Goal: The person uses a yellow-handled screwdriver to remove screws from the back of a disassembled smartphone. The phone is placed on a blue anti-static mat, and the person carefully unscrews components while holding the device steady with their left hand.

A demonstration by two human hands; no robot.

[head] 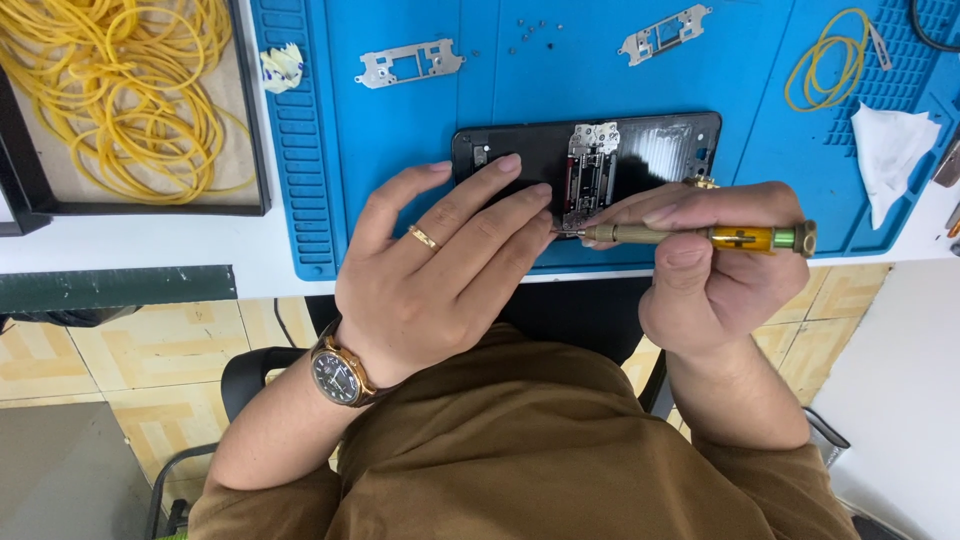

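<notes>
An opened black phone [660,150] lies on a blue work mat [400,140], its inner metal bracket and board exposed at the middle. My left hand [440,270], with a gold ring and a wristwatch, rests fingers-down on the phone's left half, holding it flat. My right hand [715,260] grips a small precision screwdriver [700,236] with a brass shaft and amber handle, held sideways. Its tip touches the phone's lower edge near the bracket, right beside my left fingertips.
Two loose metal brackets [410,62] [665,33] and several tiny screws [530,35] lie on the mat's far side. A coil of yellow bands [825,70] and a white cloth [890,150] sit at right. A black tray [262,130] of yellow bands stands at left.
</notes>
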